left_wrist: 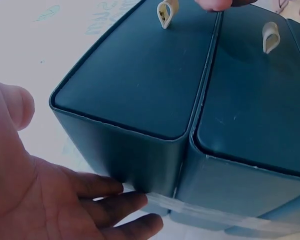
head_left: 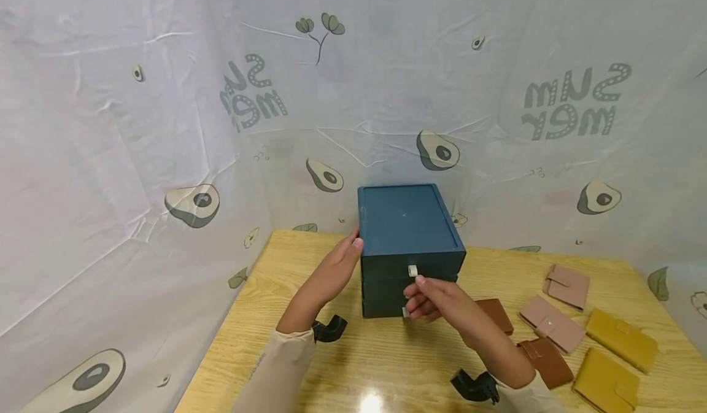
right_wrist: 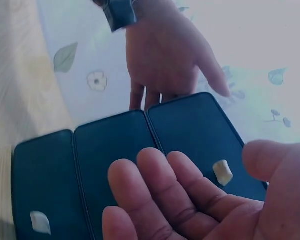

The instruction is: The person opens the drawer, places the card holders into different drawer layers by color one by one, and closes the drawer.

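Note:
A dark teal drawer box (head_left: 409,216) stands on the wooden table, its drawers stacked and all closed. White loop tabs serve as pulls; the top tab (head_left: 412,270) and the bottom tab (head_left: 405,312) show in the head view. My left hand (head_left: 334,269) rests along the box's left side, fingers extended against the wall (left_wrist: 125,155). In front of the drawers is my right hand (head_left: 442,302), its thumb close below the top tab. The right wrist view shows its fingers (right_wrist: 155,175) loosely bent with nothing between them, before the middle drawer (right_wrist: 110,135).
Right of the box lie several wallets: pink (head_left: 552,323), brown (head_left: 547,361) and yellow (head_left: 606,381). Another brown wallet (head_left: 495,315) is partly behind my right forearm. A printed cloth (head_left: 386,81) hangs behind and to the left of the table (head_left: 331,370).

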Motion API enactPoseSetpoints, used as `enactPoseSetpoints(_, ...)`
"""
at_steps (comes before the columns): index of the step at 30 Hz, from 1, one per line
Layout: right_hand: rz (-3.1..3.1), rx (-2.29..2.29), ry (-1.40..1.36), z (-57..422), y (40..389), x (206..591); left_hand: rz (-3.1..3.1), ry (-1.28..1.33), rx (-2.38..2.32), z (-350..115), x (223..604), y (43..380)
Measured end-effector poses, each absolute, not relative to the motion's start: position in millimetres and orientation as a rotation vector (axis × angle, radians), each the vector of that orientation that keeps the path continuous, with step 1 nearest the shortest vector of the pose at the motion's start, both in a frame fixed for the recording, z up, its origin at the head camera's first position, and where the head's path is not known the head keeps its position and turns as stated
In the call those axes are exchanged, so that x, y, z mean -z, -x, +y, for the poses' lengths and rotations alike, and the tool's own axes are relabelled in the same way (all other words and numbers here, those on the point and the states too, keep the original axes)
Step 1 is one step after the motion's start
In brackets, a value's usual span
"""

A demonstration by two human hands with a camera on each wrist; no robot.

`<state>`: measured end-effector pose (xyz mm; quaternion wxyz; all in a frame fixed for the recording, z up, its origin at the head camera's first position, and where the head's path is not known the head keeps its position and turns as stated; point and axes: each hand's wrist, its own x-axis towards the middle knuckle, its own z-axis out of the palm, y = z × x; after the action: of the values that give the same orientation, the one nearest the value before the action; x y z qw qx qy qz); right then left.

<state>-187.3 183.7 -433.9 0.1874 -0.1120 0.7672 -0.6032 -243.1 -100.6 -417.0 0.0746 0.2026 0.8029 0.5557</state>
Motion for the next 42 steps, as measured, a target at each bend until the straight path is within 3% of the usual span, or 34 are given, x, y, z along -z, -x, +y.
enactPoseSetpoints(10, 1.968, 1.854, 0.277, 178, 192, 440, 2.459, -0.498, -1.66, -93, 412, 240)
enactPoseSetpoints(42, 1.978, 1.975, 0.273, 172, 196, 443, 2.514, -0.529, -1.623, -93, 412, 240)
